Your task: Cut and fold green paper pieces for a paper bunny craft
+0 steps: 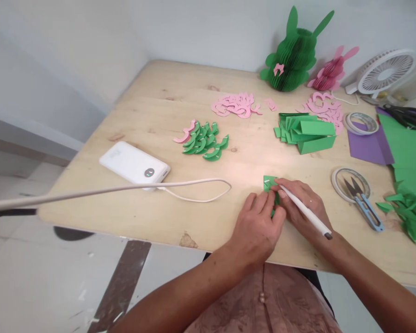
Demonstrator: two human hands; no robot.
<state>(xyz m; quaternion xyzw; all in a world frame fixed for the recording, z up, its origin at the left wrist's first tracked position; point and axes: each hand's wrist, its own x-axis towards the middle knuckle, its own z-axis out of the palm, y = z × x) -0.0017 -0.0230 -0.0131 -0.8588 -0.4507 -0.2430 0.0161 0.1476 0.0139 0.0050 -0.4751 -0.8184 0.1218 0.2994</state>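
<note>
Near the front edge of the table, my right hand (303, 203) grips a white pen (307, 212) with a dark end, its tip side at a small folded green paper piece (268, 181). Beside it, my left hand (258, 226) has its fingers bent and pressed together on that paper, holding it against the wood. Staples or white marks show on the paper's upper part. My fingers hide most of the rest. Farther left lie several stapled green paper cutouts (203, 138) with a pink curved one (187, 133) next to them.
Around the wooden table (194, 217) are a white power bank (131, 162) with a cable, pink cutouts (235, 105), folded green paper (308, 132), tape rolls (362, 124), blue thread snips (367, 210), black scissors (407, 115), a fan (386, 73) and a green paper rabbit (293, 60).
</note>
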